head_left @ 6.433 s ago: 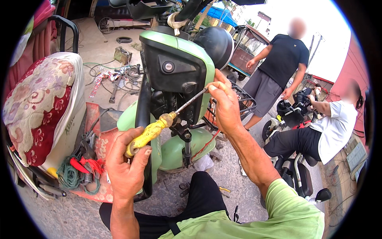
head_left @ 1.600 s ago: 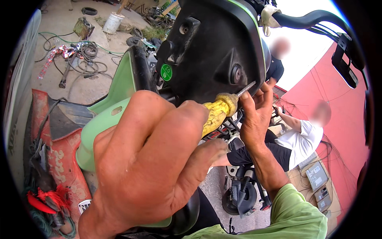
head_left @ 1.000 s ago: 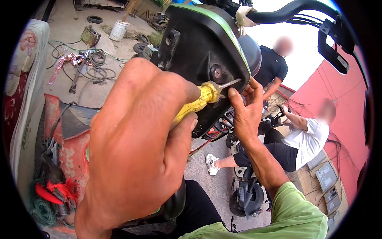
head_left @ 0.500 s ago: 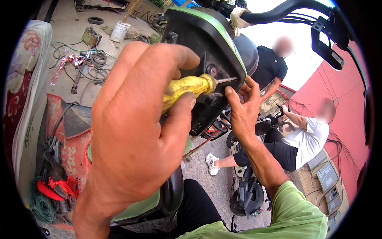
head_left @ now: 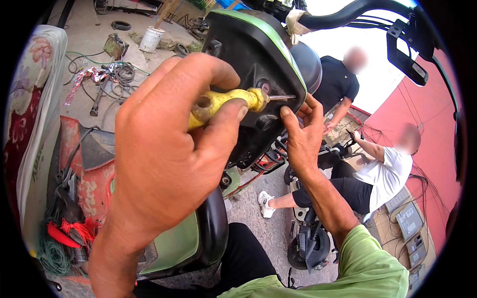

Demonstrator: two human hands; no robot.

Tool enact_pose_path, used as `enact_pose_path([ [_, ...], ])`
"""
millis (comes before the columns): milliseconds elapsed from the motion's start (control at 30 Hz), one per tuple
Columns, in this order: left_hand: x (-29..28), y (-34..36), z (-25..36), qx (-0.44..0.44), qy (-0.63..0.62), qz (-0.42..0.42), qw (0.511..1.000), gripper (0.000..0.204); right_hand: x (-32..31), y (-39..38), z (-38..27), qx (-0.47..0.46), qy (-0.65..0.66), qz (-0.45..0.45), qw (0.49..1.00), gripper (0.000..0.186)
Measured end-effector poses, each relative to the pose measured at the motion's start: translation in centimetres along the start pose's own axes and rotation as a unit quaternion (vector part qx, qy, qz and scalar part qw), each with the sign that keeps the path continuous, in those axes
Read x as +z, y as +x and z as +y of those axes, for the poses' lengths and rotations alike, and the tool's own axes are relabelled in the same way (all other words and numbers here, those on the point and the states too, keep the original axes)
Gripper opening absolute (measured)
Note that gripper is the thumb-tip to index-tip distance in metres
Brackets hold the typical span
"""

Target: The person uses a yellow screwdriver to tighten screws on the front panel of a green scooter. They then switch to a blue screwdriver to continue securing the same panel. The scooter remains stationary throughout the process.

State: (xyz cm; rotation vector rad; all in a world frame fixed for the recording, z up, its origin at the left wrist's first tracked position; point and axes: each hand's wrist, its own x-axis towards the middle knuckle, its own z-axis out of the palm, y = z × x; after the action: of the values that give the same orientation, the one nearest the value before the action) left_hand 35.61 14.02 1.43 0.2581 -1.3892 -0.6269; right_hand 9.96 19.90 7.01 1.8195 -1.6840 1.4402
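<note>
My left hand (head_left: pixel 169 144) is closed around the yellow handle of a screwdriver (head_left: pixel 229 103), with the thumb lying along it. The metal tip points right, at the lower right corner of a black plastic panel (head_left: pixel 243 64) on a scooter's front. Whether a screw sits under the tip is too small to tell. At that same corner my right hand (head_left: pixel 305 136) grips the panel edge, thumb on the face and fingers behind. A key lock (head_left: pixel 263 86) and a round black knob (head_left: pixel 266 122) sit close to the shaft. Light green trim (head_left: pixel 271 27) runs along the panel's top edge.
Above right is the black handlebar (head_left: pixel 348 16). Two people stand or sit beyond, one in a black shirt (head_left: pixel 339 82), one in a white shirt (head_left: pixel 387 171), by another scooter (head_left: pixel 310 246). A green and black seat (head_left: pixel 184 243) lies below; cables (head_left: pixel 124 74) and a white bucket (head_left: pixel 151 39) are left.
My left hand has shifted slightly left and turned the screwdriver, so its handle lies a little differently and the tip is slightly lower-left. My right hand stays on the panel edge.
</note>
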Motion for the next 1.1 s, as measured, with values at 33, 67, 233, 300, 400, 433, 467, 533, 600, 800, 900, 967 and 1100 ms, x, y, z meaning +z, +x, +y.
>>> enact_pose_path([
  [33,-0.2,0.2,-0.1,-0.002,0.003,-0.002,1.0,0.024,0.1,0.1,-0.1,-0.002,-0.001,0.0,1.0,0.064],
  [67,-0.4,0.4,0.0,0.018,0.013,-0.004,1.0,0.026,0.1,0.1,-0.3,-0.004,-0.003,0.001,1.0,0.064],
  [233,-0.1,0.5,0.3,0.103,0.036,-0.002,0.994,0.035,0.0,0.0,-0.3,0.006,0.001,0.0,1.0,0.064],
  [300,-0.4,0.5,0.4,0.122,0.048,-0.001,0.991,0.036,0.2,0.0,-0.5,0.012,0.011,-0.005,1.0,0.064],
  [400,-0.6,0.2,0.4,0.103,0.072,-0.01,0.992,0.034,0.0,0.0,-0.4,0.008,-0.003,-0.002,1.0,0.064],
  [433,-0.7,0.0,0.8,0.076,0.07,-0.022,0.994,0.033,0.0,0.0,-0.3,0.008,-0.001,-0.001,1.0,0.064],
  [467,-0.7,-0.2,0.9,0.064,0.071,-0.026,0.995,0.033,-0.1,0.0,-0.3,0.007,0.0,-0.001,1.0,0.064],
  [533,-0.6,-0.7,0.8,0.056,0.079,-0.028,0.995,0.033,0.0,0.0,-0.3,0.007,0.001,0.0,1.0,0.064],
  [600,-0.4,-0.8,0.6,0.064,0.067,-0.017,0.996,0.034,0.0,-0.1,-0.4,0.009,-0.005,0.0,1.0,0.065],
  [800,0.5,-1.3,0.4,0.005,-0.03,0.031,0.999,0.036,0.0,0.0,-0.4,0.01,-0.003,-0.001,1.0,0.065],
  [900,1.6,-2.5,-0.5,-0.049,-0.071,0.062,0.994,0.033,0.1,-0.1,-0.3,0.006,-0.006,0.004,1.0,0.063],
  [967,1.6,-3.0,-0.8,-0.072,-0.055,0.053,0.994,0.029,0.1,-0.1,-0.3,0.007,-0.011,0.007,1.0,0.063],
  [1100,0.8,-2.8,-0.6,-0.037,-0.003,0.015,0.999,0.02,0.4,0.0,-0.7,0.002,0.002,0.006,1.0,0.061],
])
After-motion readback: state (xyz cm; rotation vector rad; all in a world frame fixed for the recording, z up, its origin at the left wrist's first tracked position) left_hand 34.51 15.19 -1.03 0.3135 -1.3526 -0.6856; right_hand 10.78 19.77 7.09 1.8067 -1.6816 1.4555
